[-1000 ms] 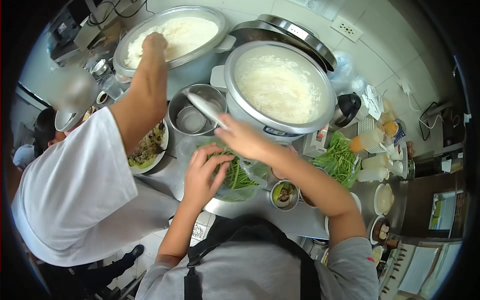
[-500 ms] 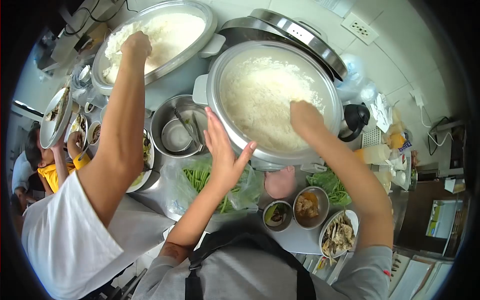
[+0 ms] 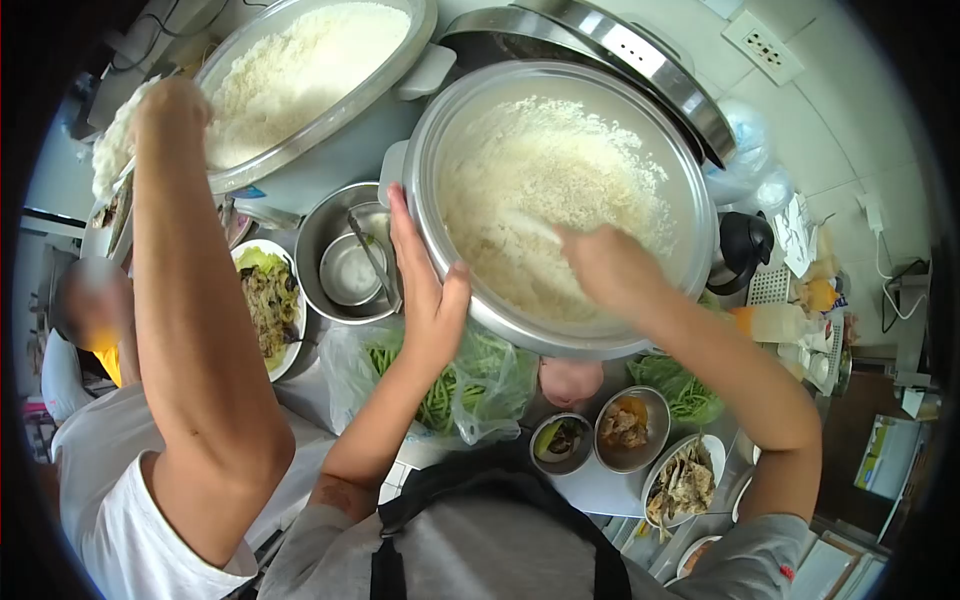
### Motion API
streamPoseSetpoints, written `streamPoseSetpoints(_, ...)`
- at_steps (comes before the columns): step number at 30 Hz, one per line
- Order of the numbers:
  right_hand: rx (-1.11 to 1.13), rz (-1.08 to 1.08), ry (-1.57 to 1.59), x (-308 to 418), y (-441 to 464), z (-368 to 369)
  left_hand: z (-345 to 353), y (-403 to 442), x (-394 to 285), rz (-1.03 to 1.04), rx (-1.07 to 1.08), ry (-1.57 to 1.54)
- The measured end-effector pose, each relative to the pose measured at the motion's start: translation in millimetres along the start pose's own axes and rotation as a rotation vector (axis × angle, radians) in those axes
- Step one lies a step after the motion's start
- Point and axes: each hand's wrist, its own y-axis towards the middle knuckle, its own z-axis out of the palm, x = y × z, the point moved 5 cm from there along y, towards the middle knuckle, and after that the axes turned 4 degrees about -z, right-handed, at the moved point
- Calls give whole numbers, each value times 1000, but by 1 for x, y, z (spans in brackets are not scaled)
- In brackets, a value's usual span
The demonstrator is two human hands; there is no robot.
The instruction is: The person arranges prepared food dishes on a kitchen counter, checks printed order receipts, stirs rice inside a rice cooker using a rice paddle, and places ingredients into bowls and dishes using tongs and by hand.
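Note:
A round metal rice cooker pot full of white rice stands tilted in front of me. Against its lower left wall rests my left hand, palm flat and fingers stretched out. My right hand reaches over the rim, its fingers wrapped around a pale rice paddle whose blade lies in the rice. The paddle's handle is mostly hidden in my fist.
At left, a co-worker's arm lifts rice beside a second large rice pot. Nearby are a steel bowl, bagged green beans, small bowls and a fish plate. Metal lids lean behind.
My right hand has shifted left, bringing the paddle into view in the rice. My left hand stays against the pot. The co-worker's hand has moved left, lifting rice out of the other pot.

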Motion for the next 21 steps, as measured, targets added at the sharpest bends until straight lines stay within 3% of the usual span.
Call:
streamPoseSetpoints(4,198,-184,83,4,7,-14,1,7,-1,30,-15,-30)
streamPoseSetpoints(6,117,-94,2,-14,37,-41,0,9,4,36,-4,-59)
streamPoseSetpoints(11,-312,-155,-326,-35,117,-55,-5,22,5,34,72,47)
streamPoseSetpoints(13,-273,-285,-346,-19,118,-53,-7,22,1,18,96,200)
streamPoseSetpoints(17,-220,-480,-447,18,105,-44,-7,25,5,52,109,166)
streamPoseSetpoints(21,-73,-479,-328,34,74,-30,-8,26,4,32,111,200)
